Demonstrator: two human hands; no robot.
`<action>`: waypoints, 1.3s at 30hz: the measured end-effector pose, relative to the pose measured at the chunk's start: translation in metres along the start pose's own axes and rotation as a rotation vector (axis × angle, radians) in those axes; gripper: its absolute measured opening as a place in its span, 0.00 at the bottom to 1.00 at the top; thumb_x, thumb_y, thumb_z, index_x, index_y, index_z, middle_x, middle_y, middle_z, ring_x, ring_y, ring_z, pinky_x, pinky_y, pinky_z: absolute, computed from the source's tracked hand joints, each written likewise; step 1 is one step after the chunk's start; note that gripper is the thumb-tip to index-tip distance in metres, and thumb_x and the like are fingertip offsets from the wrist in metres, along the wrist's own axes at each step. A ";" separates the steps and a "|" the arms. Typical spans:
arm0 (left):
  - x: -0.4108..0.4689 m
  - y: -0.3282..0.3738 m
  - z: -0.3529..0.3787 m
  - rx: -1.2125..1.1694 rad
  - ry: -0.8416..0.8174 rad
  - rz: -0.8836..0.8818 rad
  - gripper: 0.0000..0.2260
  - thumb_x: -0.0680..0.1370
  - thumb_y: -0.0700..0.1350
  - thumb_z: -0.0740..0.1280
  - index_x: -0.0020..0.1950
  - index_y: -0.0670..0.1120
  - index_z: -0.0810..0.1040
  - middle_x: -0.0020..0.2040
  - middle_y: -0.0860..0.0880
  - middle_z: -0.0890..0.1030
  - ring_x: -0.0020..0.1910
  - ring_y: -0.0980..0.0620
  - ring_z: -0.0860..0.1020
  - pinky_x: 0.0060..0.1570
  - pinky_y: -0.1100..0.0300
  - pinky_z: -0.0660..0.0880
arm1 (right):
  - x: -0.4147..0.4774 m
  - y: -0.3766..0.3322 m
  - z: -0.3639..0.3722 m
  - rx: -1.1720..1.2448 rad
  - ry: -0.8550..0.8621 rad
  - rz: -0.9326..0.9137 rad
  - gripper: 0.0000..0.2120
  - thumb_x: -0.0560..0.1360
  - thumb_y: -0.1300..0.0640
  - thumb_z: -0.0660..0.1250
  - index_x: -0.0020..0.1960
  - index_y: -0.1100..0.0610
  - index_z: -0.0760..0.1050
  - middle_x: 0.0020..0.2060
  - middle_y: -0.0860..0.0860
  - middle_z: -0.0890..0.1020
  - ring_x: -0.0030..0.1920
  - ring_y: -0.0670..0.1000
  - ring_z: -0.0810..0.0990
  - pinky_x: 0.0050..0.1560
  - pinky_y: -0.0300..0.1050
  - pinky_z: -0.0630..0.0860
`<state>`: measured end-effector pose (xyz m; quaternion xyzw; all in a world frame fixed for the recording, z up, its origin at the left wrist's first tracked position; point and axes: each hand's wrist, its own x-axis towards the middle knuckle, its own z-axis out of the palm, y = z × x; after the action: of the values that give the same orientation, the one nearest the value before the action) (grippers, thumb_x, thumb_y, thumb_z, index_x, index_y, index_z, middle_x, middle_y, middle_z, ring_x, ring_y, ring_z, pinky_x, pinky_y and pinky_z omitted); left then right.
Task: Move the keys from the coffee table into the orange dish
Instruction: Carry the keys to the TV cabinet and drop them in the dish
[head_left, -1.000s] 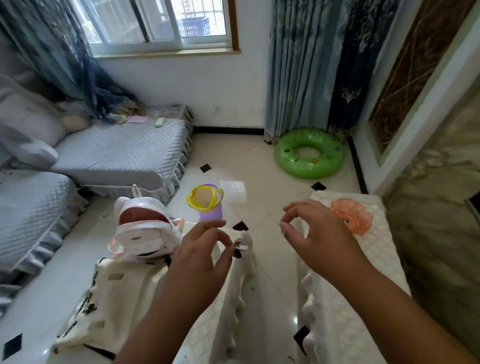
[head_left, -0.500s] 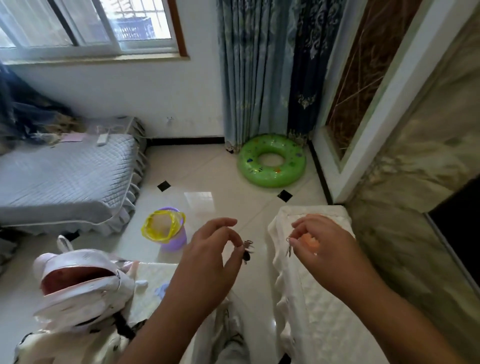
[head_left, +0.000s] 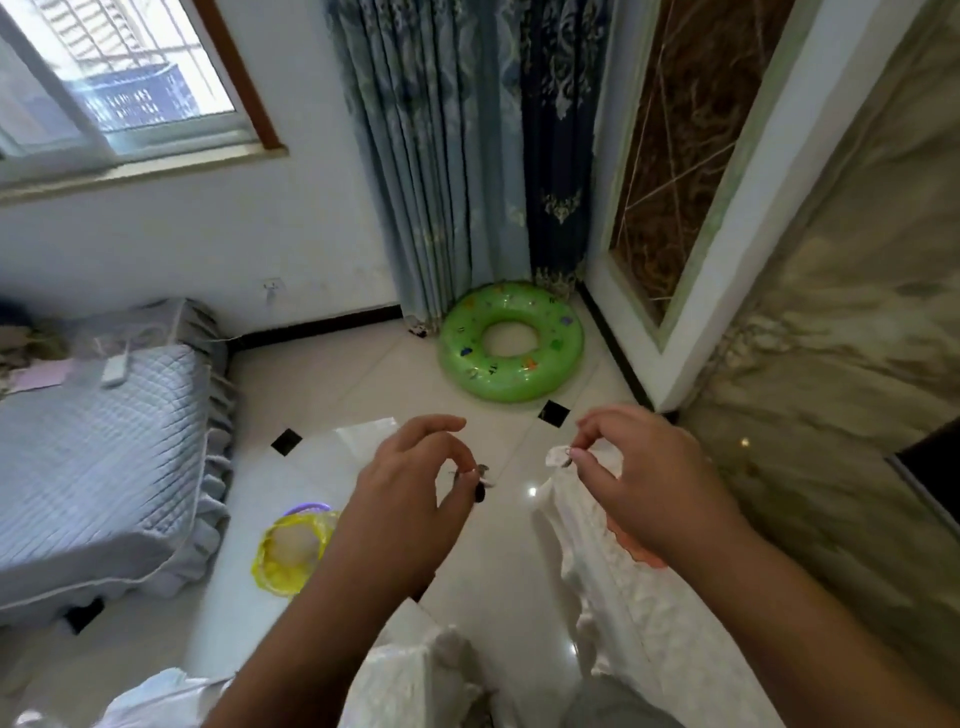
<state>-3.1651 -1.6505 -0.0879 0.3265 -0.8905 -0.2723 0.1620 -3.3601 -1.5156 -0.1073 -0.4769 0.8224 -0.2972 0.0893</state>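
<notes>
My left hand (head_left: 410, 499) pinches a small bunch of dark keys (head_left: 480, 480) between thumb and forefinger, held in the air over the floor gap. My right hand (head_left: 639, 483) pinches a small metal key (head_left: 568, 456) at its fingertips. It hovers over the white cloth-covered cabinet (head_left: 623, 613). The orange dish (head_left: 631, 548) lies on that cabinet, mostly hidden under my right hand, with only its near rim showing. The coffee table's white cloth (head_left: 410, 675) shows at the bottom, below my left forearm.
A purple bin with a yellow liner (head_left: 293, 551) stands on the tiled floor left of my left hand. Beyond are a green swim ring (head_left: 511, 343), a grey quilted sofa (head_left: 93, 457) at the left, curtains, and a marble wall (head_left: 831, 415) at the right.
The view has swung right and up, and the white bag on the coffee table has left the view. Both hands moved right with their keys, and my right hand now covers most of the orange dish.
</notes>
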 end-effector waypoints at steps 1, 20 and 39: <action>0.014 -0.003 -0.002 -0.009 0.004 -0.002 0.03 0.75 0.48 0.69 0.43 0.56 0.77 0.62 0.63 0.73 0.61 0.59 0.72 0.59 0.52 0.70 | 0.010 0.003 0.000 -0.004 0.003 0.015 0.01 0.73 0.48 0.68 0.44 0.45 0.76 0.49 0.40 0.79 0.53 0.45 0.77 0.53 0.51 0.72; 0.250 -0.011 0.016 0.043 0.030 0.071 0.02 0.74 0.53 0.66 0.45 0.59 0.74 0.63 0.65 0.71 0.63 0.61 0.71 0.58 0.50 0.72 | 0.258 0.072 0.009 0.111 0.001 0.007 0.02 0.73 0.50 0.69 0.43 0.46 0.76 0.47 0.41 0.79 0.50 0.47 0.77 0.52 0.53 0.75; 0.476 0.096 0.157 -0.010 -0.581 0.825 0.04 0.74 0.49 0.69 0.43 0.58 0.74 0.62 0.66 0.70 0.60 0.65 0.70 0.57 0.70 0.65 | 0.242 0.190 -0.070 -0.039 0.537 0.810 0.01 0.73 0.50 0.67 0.45 0.46 0.77 0.46 0.44 0.80 0.47 0.48 0.78 0.49 0.47 0.74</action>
<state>-3.6354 -1.8486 -0.1041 -0.1428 -0.9524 -0.2694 0.0030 -3.6572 -1.6198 -0.1265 -0.0266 0.9413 -0.3355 -0.0264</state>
